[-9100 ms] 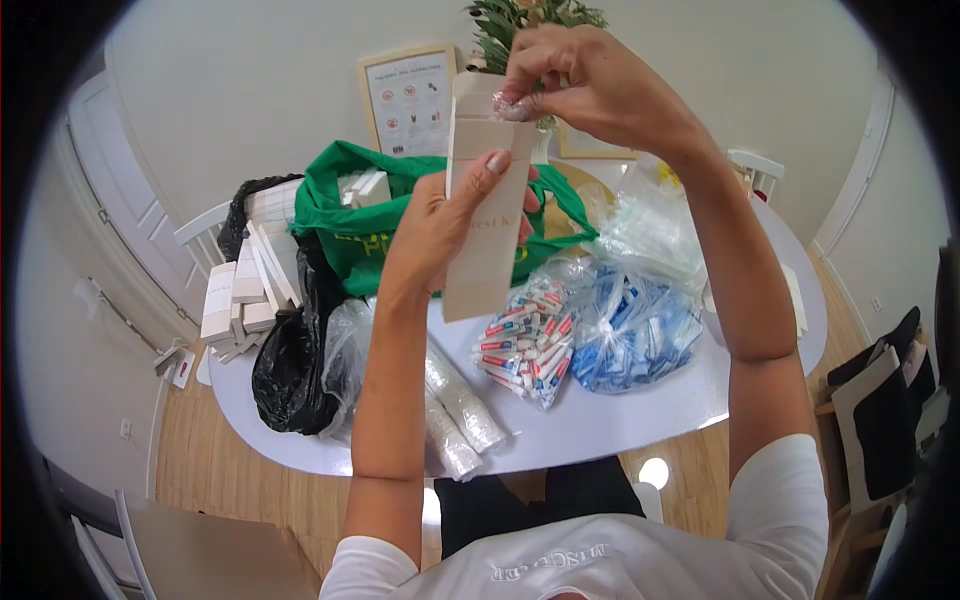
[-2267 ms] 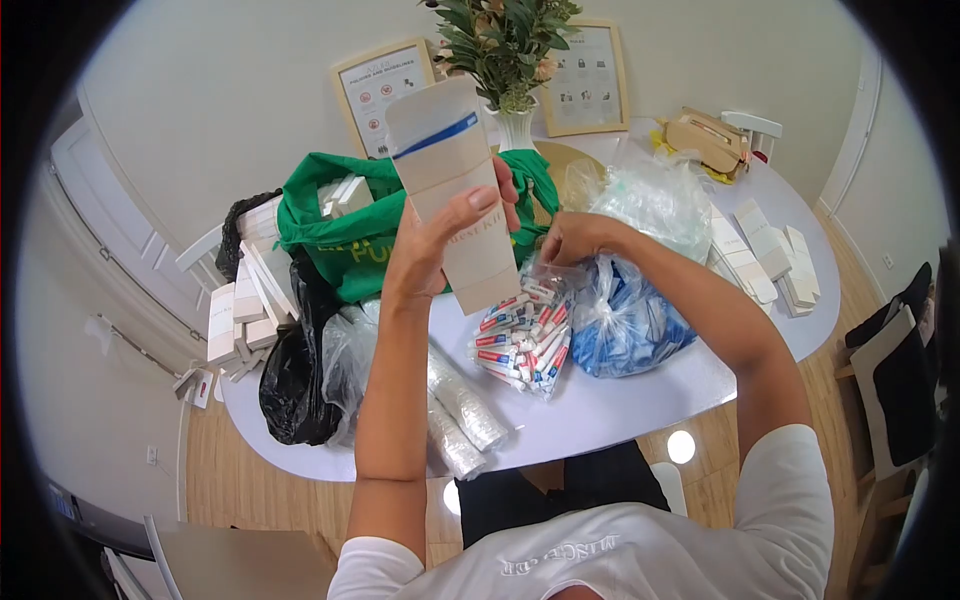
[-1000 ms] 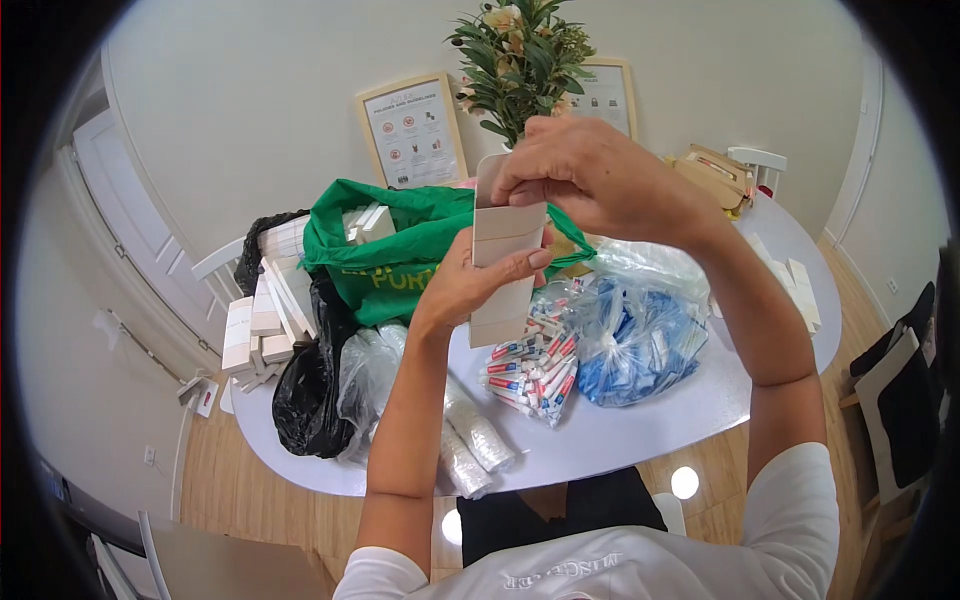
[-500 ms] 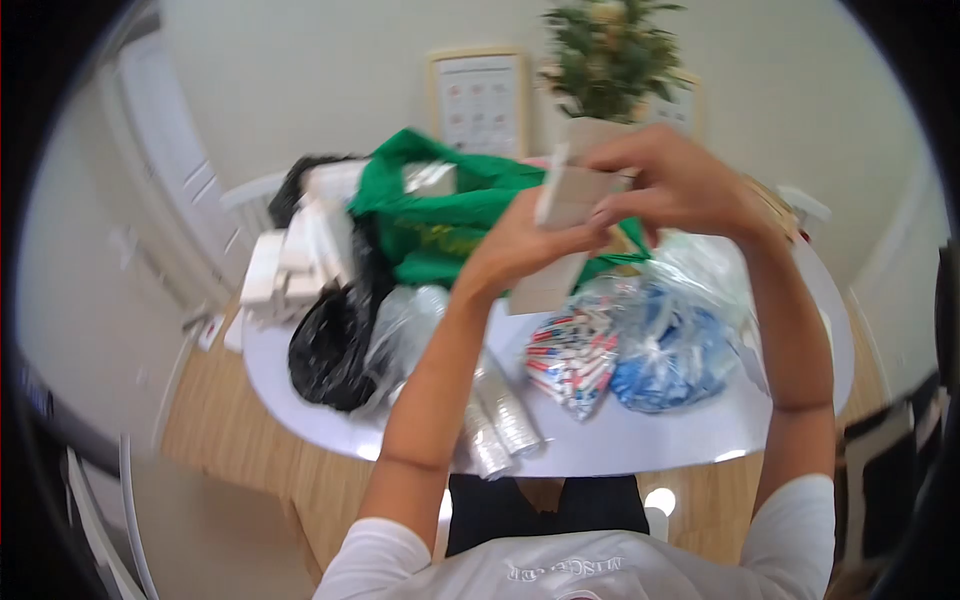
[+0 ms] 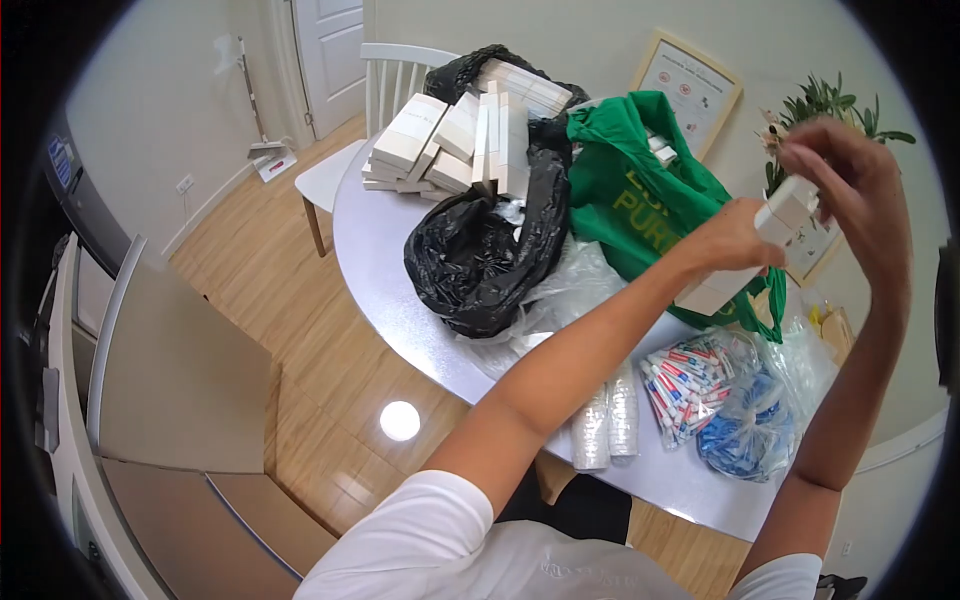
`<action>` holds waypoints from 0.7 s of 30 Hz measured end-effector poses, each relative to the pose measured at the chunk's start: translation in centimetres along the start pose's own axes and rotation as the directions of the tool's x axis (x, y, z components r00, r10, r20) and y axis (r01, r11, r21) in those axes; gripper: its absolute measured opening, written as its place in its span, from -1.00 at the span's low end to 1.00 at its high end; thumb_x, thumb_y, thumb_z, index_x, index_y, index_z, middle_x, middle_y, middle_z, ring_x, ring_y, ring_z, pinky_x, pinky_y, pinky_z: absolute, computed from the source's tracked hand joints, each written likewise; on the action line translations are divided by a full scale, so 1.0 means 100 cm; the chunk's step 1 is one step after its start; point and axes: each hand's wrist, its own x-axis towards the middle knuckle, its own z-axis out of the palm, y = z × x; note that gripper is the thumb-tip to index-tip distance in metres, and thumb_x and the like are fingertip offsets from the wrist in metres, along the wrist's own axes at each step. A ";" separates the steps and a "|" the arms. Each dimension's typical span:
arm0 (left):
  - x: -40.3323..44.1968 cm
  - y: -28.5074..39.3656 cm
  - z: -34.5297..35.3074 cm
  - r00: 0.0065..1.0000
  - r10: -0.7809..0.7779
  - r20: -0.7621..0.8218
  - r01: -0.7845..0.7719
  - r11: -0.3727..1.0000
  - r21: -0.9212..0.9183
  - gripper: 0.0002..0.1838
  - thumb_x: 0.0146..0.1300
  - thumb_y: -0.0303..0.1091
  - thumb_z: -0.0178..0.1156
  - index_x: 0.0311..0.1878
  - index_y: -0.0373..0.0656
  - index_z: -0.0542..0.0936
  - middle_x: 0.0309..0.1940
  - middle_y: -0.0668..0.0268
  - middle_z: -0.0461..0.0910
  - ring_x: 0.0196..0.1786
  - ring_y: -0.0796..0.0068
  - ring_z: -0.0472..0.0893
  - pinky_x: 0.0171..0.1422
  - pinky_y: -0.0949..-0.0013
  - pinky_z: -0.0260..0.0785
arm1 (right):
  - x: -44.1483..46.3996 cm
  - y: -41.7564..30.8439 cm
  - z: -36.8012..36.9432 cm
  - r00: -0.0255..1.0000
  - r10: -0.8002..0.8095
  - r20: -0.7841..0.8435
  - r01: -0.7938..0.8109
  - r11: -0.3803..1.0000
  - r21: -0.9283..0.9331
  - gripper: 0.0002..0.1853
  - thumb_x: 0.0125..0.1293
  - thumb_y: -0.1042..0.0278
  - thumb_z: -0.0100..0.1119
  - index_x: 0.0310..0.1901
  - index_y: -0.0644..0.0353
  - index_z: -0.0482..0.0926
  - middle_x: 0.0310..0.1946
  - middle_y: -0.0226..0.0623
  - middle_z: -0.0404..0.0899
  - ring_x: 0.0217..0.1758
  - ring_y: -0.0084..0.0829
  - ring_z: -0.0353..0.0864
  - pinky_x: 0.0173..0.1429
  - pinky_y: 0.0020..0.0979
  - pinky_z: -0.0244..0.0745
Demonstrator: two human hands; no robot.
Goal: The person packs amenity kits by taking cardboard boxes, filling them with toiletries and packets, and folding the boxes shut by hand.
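A long, narrow white cardboard box (image 5: 712, 291) is held up at a slant over the right part of the table. My left hand (image 5: 735, 240) wraps around its middle, thumb on the near side. At the box's upper end is my right hand (image 5: 850, 185), fingers curled about the end flaps; its exact contact there is partly hidden. Behind the box stands a green bag (image 5: 625, 195) with yellow lettering and white boxes inside. Below my hands lie a clear bag of small red, white and blue tubes (image 5: 685, 385) and a clear bag of blue items (image 5: 745, 425).
Several white boxes (image 5: 410, 135) are piled at the table's far left, beside an open black plastic bag (image 5: 470, 265). Clear-wrapped stacks of round items (image 5: 607, 420) lie near the front edge. A white chair (image 5: 330, 180) stands left, and a flower arrangement (image 5: 830, 105) behind my right hand.
My view has turned left, showing more floor and the box pile. Both hands still have the white box; my right hand has shifted around its upper end.
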 end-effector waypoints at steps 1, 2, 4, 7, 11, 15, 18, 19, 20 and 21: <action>0.001 -0.006 0.000 0.999 -0.017 0.028 0.017 1.000 -0.023 -0.64 -0.09 -0.45 0.32 -0.15 -0.27 0.56 -0.32 0.24 0.61 -0.34 0.46 0.59 -0.15 0.37 0.44 | 0.009 -0.021 0.016 0.992 -0.127 0.009 0.126 0.989 0.082 -0.87 0.17 0.42 0.20 -0.33 0.31 0.63 -0.50 -0.37 0.61 -0.51 -0.69 0.51 -0.51 -0.60 0.39; 0.007 -0.015 -0.003 1.000 -0.011 0.021 0.012 1.000 -0.026 -0.64 -0.09 -0.45 0.32 -0.15 -0.27 0.56 -0.32 0.24 0.61 -0.34 0.46 0.59 -0.15 0.37 0.44 | 0.018 -0.038 0.033 0.967 -0.254 0.006 0.249 0.955 0.163 -0.87 0.16 0.42 0.21 -0.34 0.31 0.63 -0.49 -0.34 0.62 -0.47 -0.67 0.52 -0.44 -0.57 0.43; 0.014 -0.036 -0.001 0.969 0.213 0.122 -0.237 0.942 0.237 -0.65 -0.08 -0.39 0.29 -0.16 -0.27 0.59 -0.30 0.16 0.64 -0.26 0.35 0.63 -0.12 0.31 0.45 | 0.053 -0.047 0.098 0.810 -0.563 0.165 0.457 0.781 0.425 -0.87 0.11 0.43 0.22 -0.35 0.31 0.64 -0.48 -0.26 0.63 -0.44 -0.54 0.57 -0.28 -0.49 0.48; 0.012 -0.045 0.015 0.997 0.073 -0.031 -0.069 0.989 0.134 -0.54 -0.15 -0.30 0.31 -0.10 -0.29 0.59 -0.27 0.11 0.66 -0.22 0.27 0.64 -0.05 0.25 0.45 | 0.091 -0.057 0.200 0.689 -0.517 0.508 0.407 0.856 0.319 -0.85 0.10 0.60 0.12 -0.31 0.28 0.66 -0.30 -0.16 0.66 -0.17 -0.30 0.65 -0.06 -0.36 0.51; 0.004 -0.027 0.008 0.999 -0.028 0.045 0.027 0.999 0.025 -0.56 -0.17 -0.33 0.32 -0.15 -0.31 0.59 -0.35 0.14 0.64 -0.34 0.35 0.62 -0.18 0.29 0.46 | 0.109 -0.055 0.286 0.583 -0.112 0.805 0.498 0.832 -0.245 -0.73 -0.03 0.45 0.26 -0.22 0.27 0.66 -0.18 -0.06 0.64 -0.04 -0.17 0.63 0.02 -0.26 0.53; 0.006 -0.029 0.012 0.998 0.064 0.005 -0.063 0.996 -0.068 -0.58 -0.22 -0.31 0.33 -0.24 -0.35 0.59 -0.46 0.11 0.63 -0.43 0.34 0.64 -0.26 0.30 0.48 | 0.110 -0.058 0.308 0.582 -0.006 0.813 0.482 0.808 -0.339 -0.62 -0.08 0.41 0.32 -0.13 0.25 0.64 -0.10 -0.03 0.61 0.00 -0.12 0.61 0.03 -0.23 0.54; 0.001 -0.025 0.017 0.999 0.010 0.041 0.000 0.973 -0.231 -0.61 -0.18 -0.33 0.33 -0.23 -0.34 0.59 -0.47 0.20 0.61 -0.47 0.42 0.61 -0.32 0.34 0.47 | 0.109 -0.044 0.324 0.713 0.029 0.701 0.320 0.875 -0.362 -0.69 0.09 0.32 0.20 -0.10 0.14 0.67 -0.03 -0.14 0.61 0.05 -0.17 0.61 0.03 -0.14 0.54; 0.003 -0.033 0.017 0.999 0.017 0.029 -0.011 0.977 -0.212 -0.63 -0.14 -0.33 0.33 -0.22 -0.33 0.58 -0.46 0.23 0.60 -0.50 0.45 0.58 -0.36 0.36 0.46 | 0.108 -0.043 0.325 0.728 0.022 0.686 0.294 0.893 -0.341 -0.71 0.12 0.32 0.17 -0.10 0.14 0.67 -0.03 -0.14 0.61 0.05 -0.16 0.61 0.02 -0.14 0.54; 0.006 -0.035 0.019 0.999 0.029 0.021 -0.024 0.981 -0.193 -0.64 -0.10 -0.33 0.34 -0.22 -0.32 0.58 -0.46 0.26 0.59 -0.52 0.49 0.56 -0.39 0.38 0.44 | 0.106 -0.043 0.326 0.746 0.017 0.666 0.267 0.908 -0.323 -0.72 0.15 0.32 0.13 -0.10 0.14 0.67 -0.02 -0.14 0.61 0.05 -0.16 0.61 0.01 -0.14 0.54; 0.004 -0.028 0.018 0.997 0.008 0.080 0.009 0.980 -0.200 -0.66 -0.04 -0.28 0.35 -0.22 -0.29 0.59 -0.44 0.28 0.59 -0.49 0.52 0.56 -0.38 0.42 0.42 | 0.102 -0.039 0.332 0.787 -0.021 0.616 0.260 0.917 -0.301 -0.74 0.12 0.36 0.15 -0.16 0.19 0.67 -0.09 -0.09 0.62 0.00 -0.13 0.62 -0.01 -0.16 0.56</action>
